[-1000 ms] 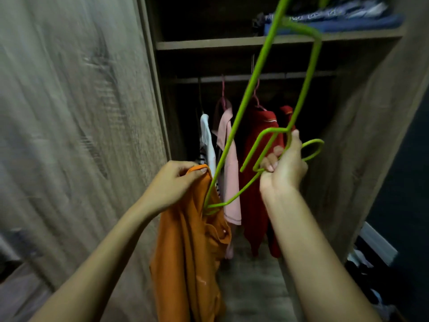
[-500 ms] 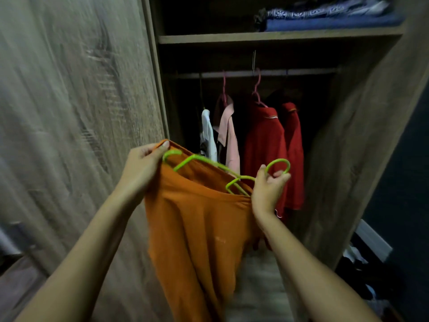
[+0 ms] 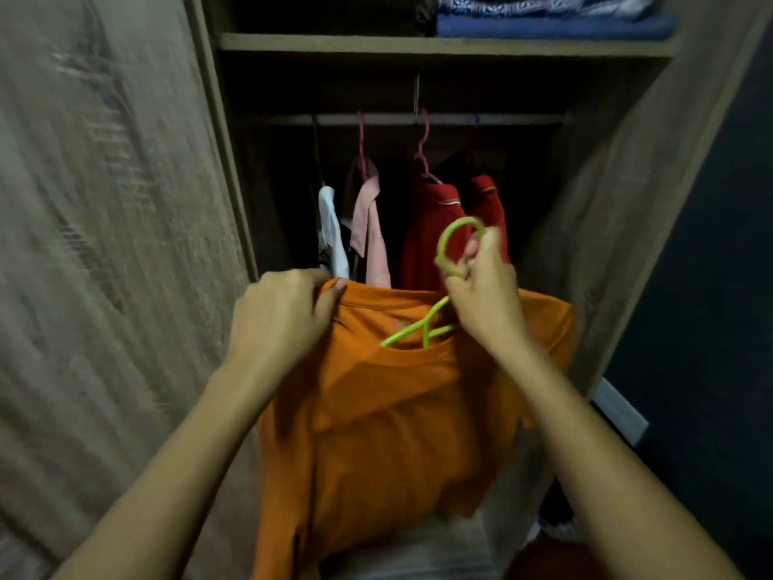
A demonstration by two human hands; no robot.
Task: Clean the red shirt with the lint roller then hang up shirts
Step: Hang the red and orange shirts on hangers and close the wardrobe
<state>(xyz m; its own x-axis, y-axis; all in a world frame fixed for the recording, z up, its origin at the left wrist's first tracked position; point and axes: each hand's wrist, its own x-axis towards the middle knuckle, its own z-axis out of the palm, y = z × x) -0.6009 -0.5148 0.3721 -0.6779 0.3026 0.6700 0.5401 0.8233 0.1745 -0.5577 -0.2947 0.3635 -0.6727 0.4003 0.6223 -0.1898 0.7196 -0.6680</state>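
An orange shirt point(image 3: 389, 416) hangs in front of me on a green hanger point(image 3: 454, 244), whose arms show inside the neck opening. My left hand point(image 3: 280, 316) grips the shirt's left shoulder. My right hand point(image 3: 485, 295) grips the hanger at the base of its hook, above the collar. Behind them, a red shirt point(image 3: 426, 232) hangs on a pink hanger from the closet rail point(image 3: 502, 118), with a second red garment point(image 3: 489, 211) beside it.
The open wardrobe has a wooden door point(image 3: 104, 244) on the left and a side panel point(image 3: 619, 203) on the right. A pink garment point(image 3: 370, 228) and a white one point(image 3: 332, 232) hang at the left of the rail. Folded blue clothes point(image 3: 543, 18) lie on the upper shelf.
The hanger went from held high outside the shirt to inside it. The shirt now spreads across both hands, and my right hand has lifted the hook higher.
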